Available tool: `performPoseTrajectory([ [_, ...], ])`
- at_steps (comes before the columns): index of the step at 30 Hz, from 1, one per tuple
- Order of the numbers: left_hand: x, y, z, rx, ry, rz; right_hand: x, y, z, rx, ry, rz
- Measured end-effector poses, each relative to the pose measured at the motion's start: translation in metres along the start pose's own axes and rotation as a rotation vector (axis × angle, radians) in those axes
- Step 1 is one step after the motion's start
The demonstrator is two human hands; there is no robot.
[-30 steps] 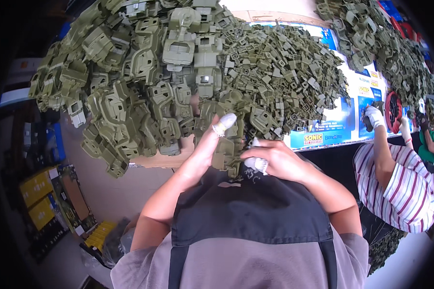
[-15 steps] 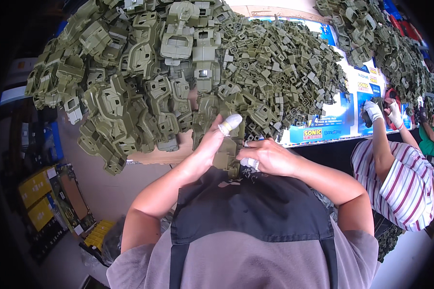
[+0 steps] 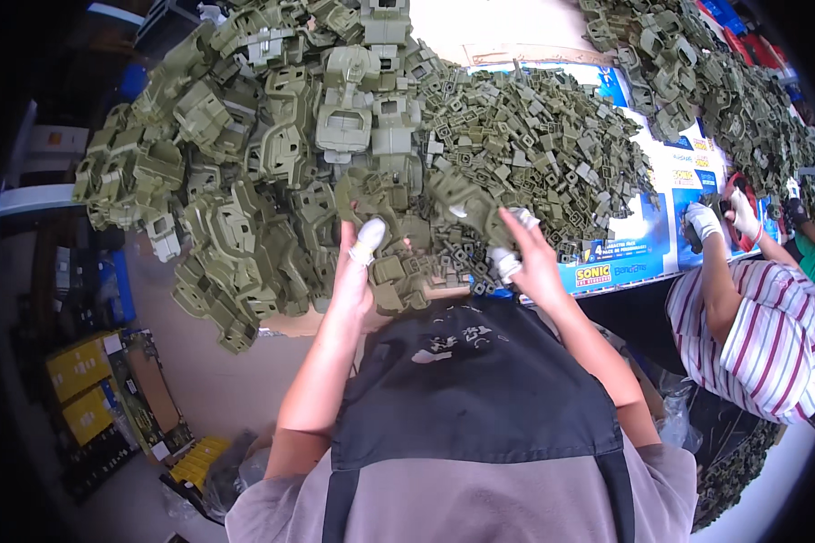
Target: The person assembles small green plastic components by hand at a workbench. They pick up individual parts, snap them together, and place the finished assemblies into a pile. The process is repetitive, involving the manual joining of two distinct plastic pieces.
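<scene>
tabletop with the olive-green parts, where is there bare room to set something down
Bare: a strip of blue-and-white printed covering, between the heap of small olive-green plastic parts and the co-worker's white-gloved hands. Crowded: the left side, under large olive-green plastic parts, and around the left hand and right hand.

**Matt plastic, glossy print, plain cloth**

The large green parts (image 3: 345, 127) look like moulded plastic, smooth with a dull sheen; the small green parts (image 3: 539, 136) share that finish. Beneath them, the blue printed sheet (image 3: 632, 249) looks glossy. The brown cardboard (image 3: 303, 323) is matt. The dark apron (image 3: 471, 398) is smooth cloth with a faint sheen, the grey shirt (image 3: 480, 507) soft, matt cloth. Clear plastic bags (image 3: 229, 480) look crinkled and shiny.
</scene>
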State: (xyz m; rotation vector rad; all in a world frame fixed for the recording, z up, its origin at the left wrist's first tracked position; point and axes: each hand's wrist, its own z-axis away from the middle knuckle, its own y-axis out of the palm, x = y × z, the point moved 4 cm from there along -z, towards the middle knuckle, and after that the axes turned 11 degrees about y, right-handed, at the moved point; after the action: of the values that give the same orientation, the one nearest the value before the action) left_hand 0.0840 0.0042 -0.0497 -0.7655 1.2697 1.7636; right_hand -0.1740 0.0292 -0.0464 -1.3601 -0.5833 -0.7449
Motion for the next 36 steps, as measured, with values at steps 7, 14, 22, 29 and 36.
performPoseTrajectory([
  [7, 0.026, 0.028, 0.005, 0.039, 0.142, -0.123, 0.038, 0.030, 0.018, 0.352, 0.146, -0.740],
  [14, 0.025, 0.044, 0.011, 0.013, 0.219, -0.181, 0.045, 0.018, 0.029, 0.427, 0.046, -0.361],
  [22, 0.021, 0.044, 0.019, -0.086, 0.209, 0.090, 0.032, 0.031, 0.026, 0.743, 0.517, -1.251],
  [29, -0.052, 0.121, 0.038, 0.640, 0.834, -1.642, 0.040, -0.038, 0.013, 0.373, 0.019, -0.116],
  [36, 0.018, 0.093, 0.049, 1.131, 0.391, -1.351, 0.018, -0.017, 0.041, 0.528, -0.023, -0.005],
])
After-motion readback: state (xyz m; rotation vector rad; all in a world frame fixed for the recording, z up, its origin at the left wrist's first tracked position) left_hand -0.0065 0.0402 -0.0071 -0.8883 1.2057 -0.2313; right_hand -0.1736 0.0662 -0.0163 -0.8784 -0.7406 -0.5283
